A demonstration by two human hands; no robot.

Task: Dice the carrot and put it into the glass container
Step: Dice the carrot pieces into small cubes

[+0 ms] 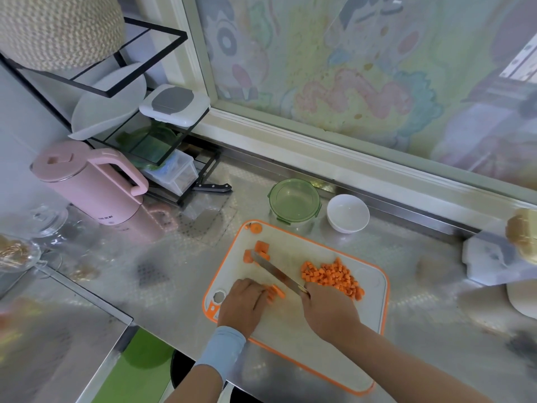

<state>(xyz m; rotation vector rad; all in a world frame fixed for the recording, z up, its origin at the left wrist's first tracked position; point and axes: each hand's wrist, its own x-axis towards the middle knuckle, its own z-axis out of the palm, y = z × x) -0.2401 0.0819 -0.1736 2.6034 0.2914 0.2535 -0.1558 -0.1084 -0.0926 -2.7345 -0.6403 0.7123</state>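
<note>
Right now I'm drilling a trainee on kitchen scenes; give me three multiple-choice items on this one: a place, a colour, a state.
1. The diced carrot lies: A in the white bowl; B on the cutting board; C in the glass container.
2. The kettle is: A pink; B blue; C black.
3. The right hand: A lies open; B holds a spoon; C grips the knife.
Answers: B, the heap sits on the board's right part, while bowl and container show no carrot; A, its body and handle are pink; C, it curls round the knife's handle.
</note>
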